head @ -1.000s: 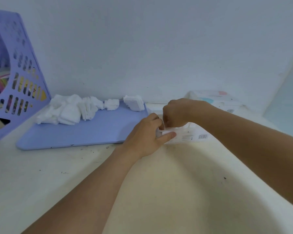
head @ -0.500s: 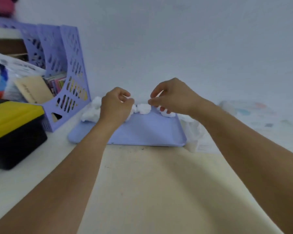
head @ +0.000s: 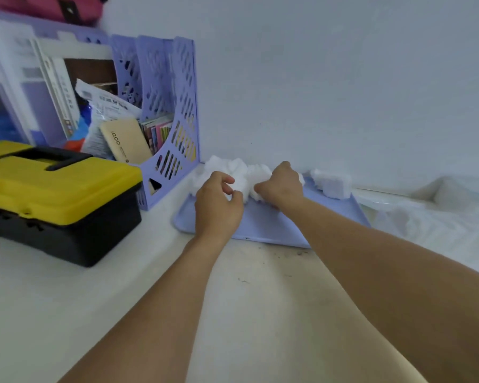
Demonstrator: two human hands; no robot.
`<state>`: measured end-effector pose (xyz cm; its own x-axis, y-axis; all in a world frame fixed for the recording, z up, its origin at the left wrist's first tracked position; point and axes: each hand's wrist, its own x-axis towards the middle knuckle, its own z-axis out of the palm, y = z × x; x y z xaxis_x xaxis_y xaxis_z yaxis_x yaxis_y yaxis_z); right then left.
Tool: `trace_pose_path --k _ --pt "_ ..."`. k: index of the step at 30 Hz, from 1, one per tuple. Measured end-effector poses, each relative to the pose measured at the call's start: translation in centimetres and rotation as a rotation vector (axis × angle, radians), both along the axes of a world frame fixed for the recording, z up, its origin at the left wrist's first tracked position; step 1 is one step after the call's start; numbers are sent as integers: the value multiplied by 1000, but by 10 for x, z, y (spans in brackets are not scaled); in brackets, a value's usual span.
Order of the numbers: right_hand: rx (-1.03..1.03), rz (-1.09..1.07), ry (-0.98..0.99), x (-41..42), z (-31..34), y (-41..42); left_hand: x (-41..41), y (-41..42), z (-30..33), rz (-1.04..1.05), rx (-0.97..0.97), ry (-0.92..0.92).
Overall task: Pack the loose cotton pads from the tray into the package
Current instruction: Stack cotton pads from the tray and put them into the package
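Note:
White cotton pads [head: 234,167] lie heaped along the far edge of the lilac tray [head: 271,226], against the wall. A separate small stack of pads [head: 333,183] sits at the tray's far right corner. My left hand [head: 218,208] is over the heap with fingers curled, pinching pads between thumb and fingertips. My right hand [head: 281,186] is just beside it, fingers curled round more pads from the same heap. The clear plastic package [head: 398,214] lies blurred on the table right of the tray, apart from both hands.
A yellow and black toolbox [head: 58,200] stands at the left. A lilac file rack [head: 174,128] full of papers and books stands behind it, close to the tray's left end. The wall runs right behind the tray.
Both hands left the package and moved left to the tray. They have come down onto the heap and closed on pads. The view swung left too.

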<state>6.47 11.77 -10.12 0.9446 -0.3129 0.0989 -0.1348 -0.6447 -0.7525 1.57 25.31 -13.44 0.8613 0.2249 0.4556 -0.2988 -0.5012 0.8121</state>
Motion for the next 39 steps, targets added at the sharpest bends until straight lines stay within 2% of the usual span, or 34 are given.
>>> trace_pose_path --k 2,5,8,10,12,15,18,20,22,24,27,33,35,39 --pt "129 -12 -141 -9 1 -11 -4 -6 8 -7 -106 59" --pt "326 39 -299 -33 13 -29 -5 -12 21 -109 -438 203" --pt "500 335 -163 -59 31 -42 -8 -13 29 -382 -695 375" --pt "387 404 -118 -64 33 -50 -10 -14 27 -452 -712 422" --pt "326 348 -137 -64 31 -56 -8 -12 24 -389 -680 384" --pt "525 325 -128 -63 26 -65 -7 -10 23 -450 -677 394" --pt "577 279 -139 -61 23 -70 -12 -13 27 -485 -637 383" --pt "638 417 -23 -64 24 -70 -17 -13 30 -570 -650 423" --pt "573 587 77 -67 23 -65 -21 -11 34 -655 -603 449" --pt "568 577 10 -65 20 -56 -20 -11 35 -630 -560 409" --pt "704 330 -113 -59 19 -47 -12 -13 27 -519 -694 341" --pt "949 270 86 -61 11 -23 -19 -35 15 -566 -1024 431" --pt "898 281 67 -63 9 -20 -23 -42 13 -594 -1124 496" --pt "487 425 -93 -67 8 -34 -31 -39 20 -707 -1167 622"
